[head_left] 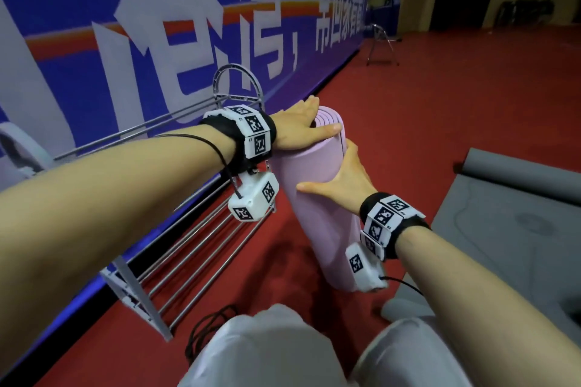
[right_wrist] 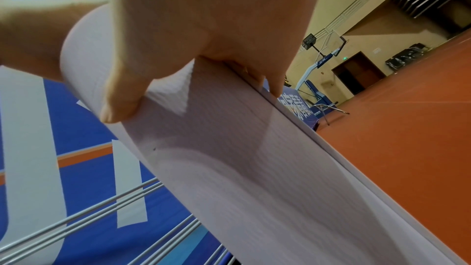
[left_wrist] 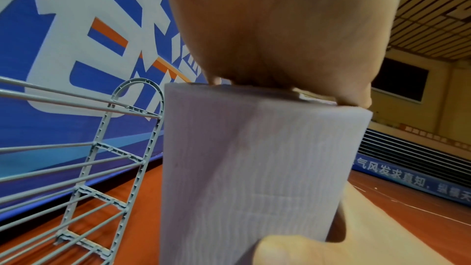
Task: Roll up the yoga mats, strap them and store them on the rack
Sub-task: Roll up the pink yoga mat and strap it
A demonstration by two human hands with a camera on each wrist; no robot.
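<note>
A rolled lilac yoga mat (head_left: 314, 229) stands on end on the red floor, leaning away from me. My left hand (head_left: 309, 121) lies flat on its top end with straight fingers, pressing on the spiral edge. My right hand (head_left: 338, 174) grips the roll's side just below, thumb spread across the front and fingers round the right side at the loose outer edge. In the left wrist view the left palm (left_wrist: 280, 27) sits on top of the mat (left_wrist: 254, 168). The right wrist view shows the right hand (right_wrist: 203, 17) clasping the mat (right_wrist: 229, 168). No strap is on the roll.
A metal rack (head_left: 188, 245) with grey plastic end frames stands at the left against the blue banner wall. A grey mat (head_left: 518, 229), partly rolled, lies on the floor at the right. A black strap (head_left: 207, 330) lies by my knees. A folding chair (head_left: 382, 44) stands far back.
</note>
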